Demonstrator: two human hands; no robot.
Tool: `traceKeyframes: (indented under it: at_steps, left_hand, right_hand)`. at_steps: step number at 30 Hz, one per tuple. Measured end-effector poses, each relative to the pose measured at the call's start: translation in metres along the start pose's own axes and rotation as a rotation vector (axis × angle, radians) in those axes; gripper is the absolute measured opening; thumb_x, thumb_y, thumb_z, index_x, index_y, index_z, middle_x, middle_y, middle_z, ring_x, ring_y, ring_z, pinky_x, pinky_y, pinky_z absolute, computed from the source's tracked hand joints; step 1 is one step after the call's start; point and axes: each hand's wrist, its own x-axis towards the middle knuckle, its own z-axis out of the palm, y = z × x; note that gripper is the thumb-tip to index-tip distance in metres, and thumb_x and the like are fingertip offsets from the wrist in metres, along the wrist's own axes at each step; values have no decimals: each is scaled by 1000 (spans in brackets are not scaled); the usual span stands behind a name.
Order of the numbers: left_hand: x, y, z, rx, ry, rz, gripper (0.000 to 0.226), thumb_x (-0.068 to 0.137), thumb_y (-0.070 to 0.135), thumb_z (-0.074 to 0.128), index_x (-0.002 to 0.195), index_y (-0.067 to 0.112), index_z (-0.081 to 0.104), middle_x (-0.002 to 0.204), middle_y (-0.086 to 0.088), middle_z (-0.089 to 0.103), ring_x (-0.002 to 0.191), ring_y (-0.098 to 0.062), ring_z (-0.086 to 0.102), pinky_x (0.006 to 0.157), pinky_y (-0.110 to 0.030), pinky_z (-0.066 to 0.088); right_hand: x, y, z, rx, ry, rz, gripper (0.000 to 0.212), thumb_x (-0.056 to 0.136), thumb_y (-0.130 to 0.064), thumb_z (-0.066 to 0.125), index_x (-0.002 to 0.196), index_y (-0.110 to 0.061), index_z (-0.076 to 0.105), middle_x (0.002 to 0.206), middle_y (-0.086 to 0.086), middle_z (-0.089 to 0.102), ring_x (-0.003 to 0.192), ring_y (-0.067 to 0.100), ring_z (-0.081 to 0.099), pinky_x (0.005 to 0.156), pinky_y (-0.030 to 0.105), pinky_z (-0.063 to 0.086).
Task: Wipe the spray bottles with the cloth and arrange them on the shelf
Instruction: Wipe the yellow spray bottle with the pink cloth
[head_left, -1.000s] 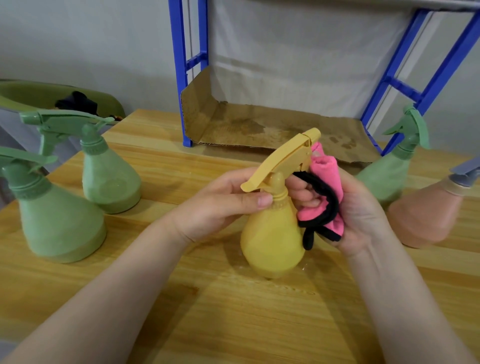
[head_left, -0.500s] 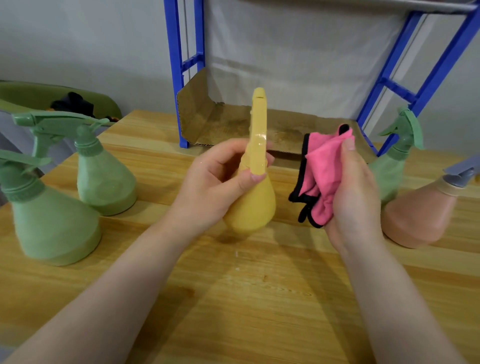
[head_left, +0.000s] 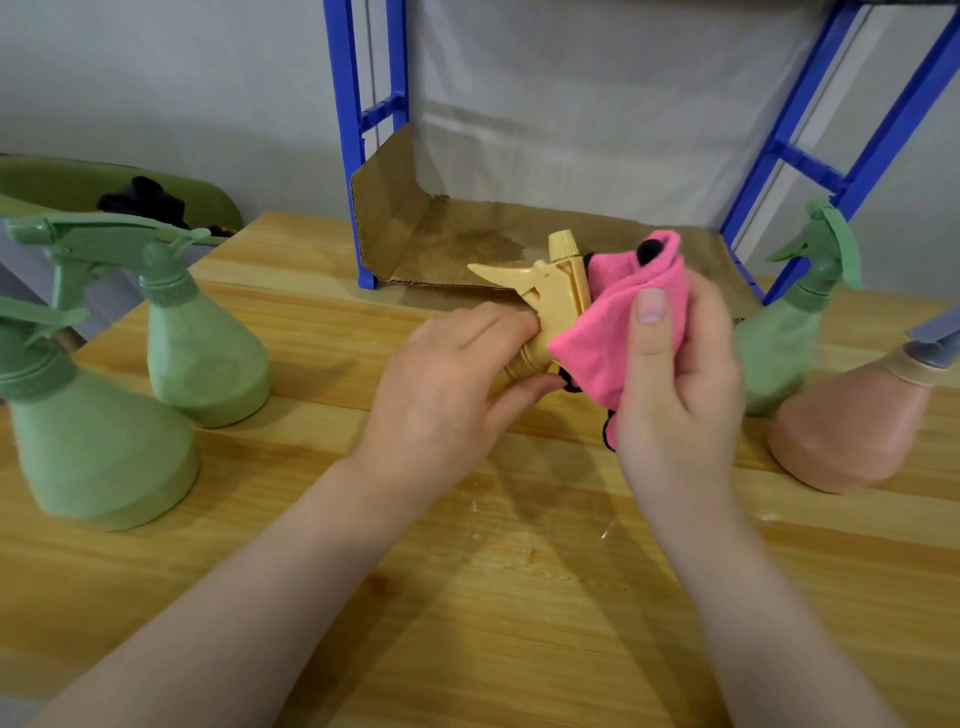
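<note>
- The left hand (head_left: 447, 395) has its grip closed around the yellow spray bottle (head_left: 553, 306): fingers curl over the neck just under the trigger and the thumb presses in from below, hiding most of the body.
- The bottle is held off the bench (head_left: 467, 597), in the middle of the view, its nozzle end pointing up and away and its trigger lever sticking out to the left.
- The right hand (head_left: 675, 395) grips the pink cloth (head_left: 623, 322), thumb flat across the front of the fabric, fingers wrapped behind it.
- The cloth is bunched and pressed against the right side of the bottle's spray head; its black edging shows at the top fold and hangs out below the palm.
- Both forearms reach in from the lower edge of the view, above the wooden bench.
- At the left stand two green spray bottles, a larger one (head_left: 98, 431) close to the edge and a smaller one (head_left: 205, 353) just behind it, both upright on the bench.
- At the right, another green bottle (head_left: 789, 332) stands upright behind the right hand, and a pink-orange bottle (head_left: 852, 426) with a grey head stands beside it.
- Beyond the hands is the blue shelf frame (head_left: 345, 140), with a sheet of brown cardboard (head_left: 467, 234) lining its lowest level; no bottle is seen on it.
</note>
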Motion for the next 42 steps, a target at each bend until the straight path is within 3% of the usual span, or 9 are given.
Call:
traceKeyframes:
  at_steps: [6,9,13,15,20,25,29,38,42]
  left_hand:
    - [-3,0,3,105,-44,22,31,82,33,61,104,12,66,101,0,69,92,-21,60,78,-31,43]
    - [-4,5,5,96,-35,43,30,80,31,61,101,11,68,98,-2,71,92,-15,53,77,-27,39]
    - [-4,5,6,73,-86,56,33,84,35,60,103,11,69,98,-1,71,92,-19,60,80,-29,41]
    - [-4,4,5,69,-131,74,36,86,36,59,108,9,68,101,-4,70,93,-23,63,81,-33,45]
    - [-4,8,3,23,-230,64,39,86,26,60,122,10,62,113,-4,65,98,-24,62,80,-36,50]
    - [-4,5,-2,-69,-120,6,38,81,18,57,117,9,64,114,-3,67,99,-24,65,75,-38,55]
    - [-4,3,1,-37,-56,24,37,77,8,59,113,7,66,108,-5,68,98,-22,60,80,-34,49]
    - [-4,7,0,-218,-31,-35,38,86,15,59,122,6,65,117,-4,66,107,-17,62,85,-35,54]
    - [-1,5,-4,-230,8,-63,34,89,14,62,121,3,65,120,-6,66,111,-16,61,92,-31,52]
  right_hand:
    - [-8,7,7,-245,-192,77,37,94,-33,63,126,-23,49,100,-22,55,87,-11,53,72,3,37]
    - [-7,6,5,-318,-154,77,25,92,-40,62,109,-25,50,85,-19,56,75,-6,55,62,8,38]
    - [-7,6,5,-486,-97,97,41,88,-61,51,90,-21,55,67,-13,55,60,4,53,53,22,37]
    - [-6,8,2,-505,-75,88,44,89,-65,46,84,-23,57,62,-13,54,59,4,54,52,18,37]
    - [-2,11,-3,-468,-36,44,37,97,-54,44,81,-24,58,58,-13,51,61,3,53,52,14,34]
    - [-6,3,5,-358,-112,49,24,90,-44,61,95,-24,51,72,-17,55,66,-4,55,54,7,36]
    - [-15,3,14,-364,-76,42,29,89,-46,57,105,-26,43,74,-17,53,68,1,56,52,11,36]
    - [-10,1,7,-173,-107,16,29,87,-41,64,98,-16,53,72,-17,57,66,-2,58,55,8,38]
    - [-10,-1,6,-80,-168,38,22,90,-30,65,99,-27,45,80,-18,61,71,-2,60,59,10,42]
